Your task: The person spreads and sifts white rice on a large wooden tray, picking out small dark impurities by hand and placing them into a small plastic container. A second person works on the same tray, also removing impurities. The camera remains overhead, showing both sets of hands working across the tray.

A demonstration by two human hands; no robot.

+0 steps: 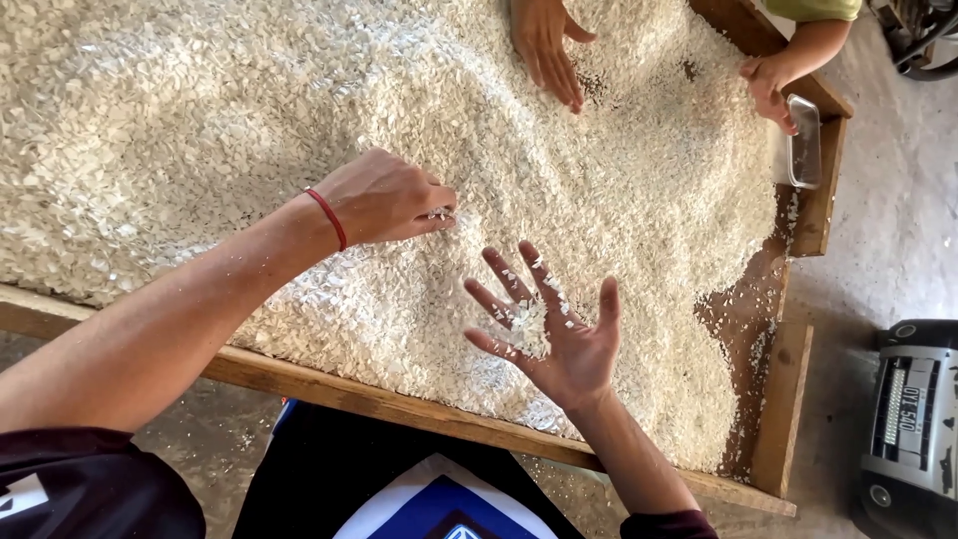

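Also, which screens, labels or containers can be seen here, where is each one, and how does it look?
Weighing scale: on the floor at the right edge, boxy, grey and black, with a narrow pale display strip.
Metal container: on the tray's wooden rim at upper right, rectangular, shiny, beside another person's hand.
No labels or signs show on the tray of white flakes.

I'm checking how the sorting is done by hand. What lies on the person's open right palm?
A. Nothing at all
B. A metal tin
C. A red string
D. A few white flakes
D: the right hand is held palm up over the wooden tray with a few white flakes resting on it.
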